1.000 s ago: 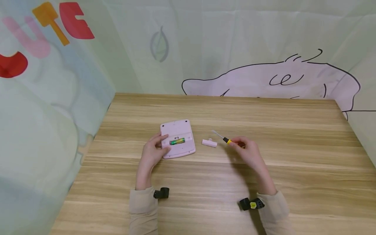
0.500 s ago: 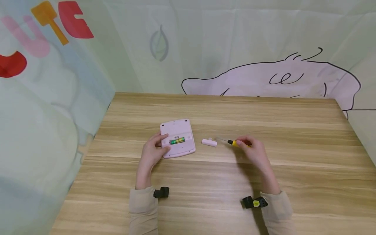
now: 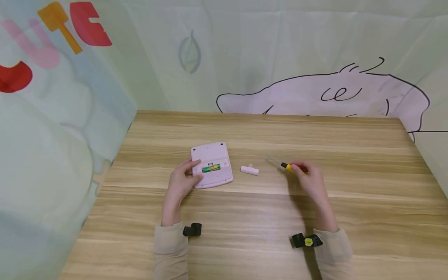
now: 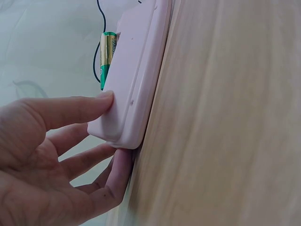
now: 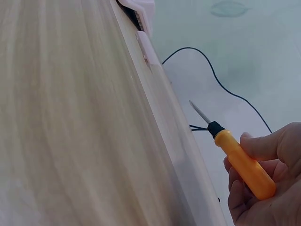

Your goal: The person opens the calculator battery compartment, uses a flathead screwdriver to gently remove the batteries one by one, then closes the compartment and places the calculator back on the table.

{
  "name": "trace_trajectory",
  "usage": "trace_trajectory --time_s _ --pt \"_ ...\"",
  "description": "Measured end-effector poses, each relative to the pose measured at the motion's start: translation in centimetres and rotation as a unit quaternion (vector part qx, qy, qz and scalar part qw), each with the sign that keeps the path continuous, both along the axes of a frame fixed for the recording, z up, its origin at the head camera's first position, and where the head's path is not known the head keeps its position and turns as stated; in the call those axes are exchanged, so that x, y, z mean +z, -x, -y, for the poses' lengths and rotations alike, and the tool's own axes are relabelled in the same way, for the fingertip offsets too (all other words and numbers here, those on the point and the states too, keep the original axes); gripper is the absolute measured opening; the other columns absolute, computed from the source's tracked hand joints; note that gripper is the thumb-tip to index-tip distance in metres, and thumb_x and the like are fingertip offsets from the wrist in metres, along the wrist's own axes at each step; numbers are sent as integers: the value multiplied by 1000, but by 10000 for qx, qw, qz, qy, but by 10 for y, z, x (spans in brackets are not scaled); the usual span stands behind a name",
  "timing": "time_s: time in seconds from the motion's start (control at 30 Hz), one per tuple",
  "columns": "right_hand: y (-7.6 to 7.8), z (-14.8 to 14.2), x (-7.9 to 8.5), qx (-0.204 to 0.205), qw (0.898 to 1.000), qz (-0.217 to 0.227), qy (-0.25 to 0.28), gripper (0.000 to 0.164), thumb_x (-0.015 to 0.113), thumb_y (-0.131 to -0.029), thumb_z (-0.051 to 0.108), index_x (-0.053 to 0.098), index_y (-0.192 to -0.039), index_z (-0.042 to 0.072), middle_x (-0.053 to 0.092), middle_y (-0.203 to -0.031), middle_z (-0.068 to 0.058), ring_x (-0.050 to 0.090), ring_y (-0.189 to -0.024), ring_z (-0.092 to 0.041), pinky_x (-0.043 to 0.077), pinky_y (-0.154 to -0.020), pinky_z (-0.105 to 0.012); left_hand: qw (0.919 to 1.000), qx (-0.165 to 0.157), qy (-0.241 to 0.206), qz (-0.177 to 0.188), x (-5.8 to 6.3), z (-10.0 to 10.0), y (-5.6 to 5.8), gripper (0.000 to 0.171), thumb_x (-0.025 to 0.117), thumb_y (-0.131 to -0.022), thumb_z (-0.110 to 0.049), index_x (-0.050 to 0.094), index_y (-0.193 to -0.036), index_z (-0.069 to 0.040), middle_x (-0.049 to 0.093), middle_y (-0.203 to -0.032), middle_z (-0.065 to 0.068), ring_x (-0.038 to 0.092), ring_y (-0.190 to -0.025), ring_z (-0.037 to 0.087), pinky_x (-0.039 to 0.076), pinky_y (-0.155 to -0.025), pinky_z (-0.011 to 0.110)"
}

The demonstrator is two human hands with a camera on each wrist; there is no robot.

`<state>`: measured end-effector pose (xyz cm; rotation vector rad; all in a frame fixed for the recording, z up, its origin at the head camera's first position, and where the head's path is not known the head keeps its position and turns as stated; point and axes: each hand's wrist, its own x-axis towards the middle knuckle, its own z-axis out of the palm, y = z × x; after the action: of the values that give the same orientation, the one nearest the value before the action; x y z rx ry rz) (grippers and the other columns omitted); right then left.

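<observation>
A pink calculator (image 3: pixel 218 151) lies back side up on the table, its battery slot uncovered, showing a green and gold battery (image 3: pixel 211 168). My left hand (image 3: pixel 180 182) grips its left edge; in the left wrist view the thumb (image 4: pixel 80 109) presses on the back and the fingers reach under the rim. To the right lies a small pink battery cover (image 3: pixel 249 170), apart from the calculator. My right hand (image 3: pixel 309 179) holds a yellow-handled screwdriver (image 5: pixel 247 169) above the table, right of the cover. Its thin metal tip points away to the left, touching nothing.
The wood-grain table (image 3: pixel 245 233) stretches out around both hands. Behind its far edge hangs a printed cloth backdrop (image 3: pixel 245 50), which also runs down the left side. A small black camera (image 3: pixel 192 230) sits at each wrist.
My right hand has moved to the right with the screwdriver, farther from the battery cover. The left hand, calculator and cover have stayed in place.
</observation>
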<state>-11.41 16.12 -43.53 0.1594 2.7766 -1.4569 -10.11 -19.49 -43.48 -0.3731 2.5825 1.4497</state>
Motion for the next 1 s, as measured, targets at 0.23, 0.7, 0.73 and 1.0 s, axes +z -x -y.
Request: trace_trajectory --time_s 0.23,0.7,0.73,1.0 --pt "1 -7 -3 -191 9998 -1 1 23 56 -96 11 67 -109 -4 67 -104 -22 48 -77 3 41 -68 -12 10000 8 12 52 0 0 0 50 66 -87 -3 55 -136 -9 30 -158 8 52 -115 28 49 -89 31" --pt "1 -12 -4 -590 9980 37 205 21 58 -95 10 67 -107 -4 65 -93 -13 47 -73 4 40 -65 -12 10000 -10 -36 27 0 1 0 50 66 -87 -3 55 -135 -9 30 -158 8 52 -114 28 49 -84 25" --pt "1 -12 -4 -600 9979 69 224 21 57 -95 10 66 -107 -4 65 -93 -12 47 -73 4 41 -64 -12 10000 -11 -37 22 0 1 0 50 66 -87 -3 55 -135 -9 30 -158 8 52 -114 28 49 -84 25" --pt "2 -15 -6 -751 9966 163 298 20 57 -95 10 67 -108 -3 64 -92 -10 48 -71 0 43 -61 -14 10000 -9 32 29 0 1 -1 50 67 -86 -3 56 -135 -9 30 -158 8 52 -114 29 49 -82 24"
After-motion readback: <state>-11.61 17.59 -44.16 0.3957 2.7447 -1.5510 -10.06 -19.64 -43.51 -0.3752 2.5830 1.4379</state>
